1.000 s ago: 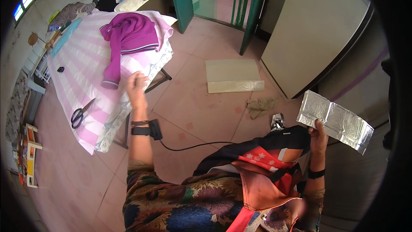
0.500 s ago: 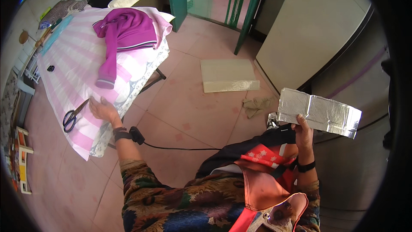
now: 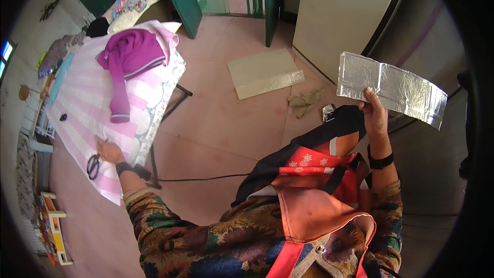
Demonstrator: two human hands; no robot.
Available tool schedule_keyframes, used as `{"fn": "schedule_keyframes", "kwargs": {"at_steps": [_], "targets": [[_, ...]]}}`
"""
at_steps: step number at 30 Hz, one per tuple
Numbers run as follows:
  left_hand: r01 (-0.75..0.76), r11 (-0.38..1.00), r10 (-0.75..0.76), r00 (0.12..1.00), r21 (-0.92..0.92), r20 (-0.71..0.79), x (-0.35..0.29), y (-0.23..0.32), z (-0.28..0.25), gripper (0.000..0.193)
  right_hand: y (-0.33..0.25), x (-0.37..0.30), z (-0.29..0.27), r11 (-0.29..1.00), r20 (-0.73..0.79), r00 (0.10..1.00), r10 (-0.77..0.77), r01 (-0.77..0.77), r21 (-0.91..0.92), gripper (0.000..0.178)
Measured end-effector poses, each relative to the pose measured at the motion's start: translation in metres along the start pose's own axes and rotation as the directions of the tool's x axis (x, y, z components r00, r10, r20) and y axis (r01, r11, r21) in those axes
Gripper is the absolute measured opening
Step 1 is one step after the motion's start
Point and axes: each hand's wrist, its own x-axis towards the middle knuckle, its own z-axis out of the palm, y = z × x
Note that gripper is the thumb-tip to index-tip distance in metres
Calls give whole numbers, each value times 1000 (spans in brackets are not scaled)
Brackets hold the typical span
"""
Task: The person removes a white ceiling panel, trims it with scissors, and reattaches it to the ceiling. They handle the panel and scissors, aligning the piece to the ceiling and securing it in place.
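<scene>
At the table's near edge, my left hand (image 3: 110, 151) is closed over the blades of a pair of scissors (image 3: 93, 167). The dark looped handles stick out on its left, while most of the blades are hidden under my fingers. Up on the right, my right hand (image 3: 376, 113) pinches the lower edge of a long, creased silver foil strip (image 3: 391, 87), thumb in front. The strip is held clear of everything else, its right end bending downward. A purple jacket (image 3: 134, 54) lies on the pink-and-white striped cloth (image 3: 85, 98) beyond my left hand.
On the tiled floor lie a pale flat panel (image 3: 265, 74), a crumpled greenish cloth (image 3: 304, 103) and a scrap of foil (image 3: 328, 113). A black cable (image 3: 206, 178) runs from my left wrist toward my lap. Green doors (image 3: 180, 2) stand at the back, a large pale cabinet (image 3: 345, 10) at right.
My left hand has moved left onto the scissors, which have turned slightly. My right hand has raised the foil strip a little. The whole view has shifted.
</scene>
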Motion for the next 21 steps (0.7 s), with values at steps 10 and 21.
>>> {"fn": "schedule_keyframes", "kwargs": {"at_steps": [10, 21], "targets": [[-80, 894, 1, 984, 440, 177, 7, -21, 27, 41, 1, -20, 26, 999, -7, 1000, -27, 27, -43, 23], [-304, 818, 383, 921, 488, -69, -13, 0, -30, 15, -16, -14, -8, 998, -60, 997, -56, 56, 3, 25]]}}
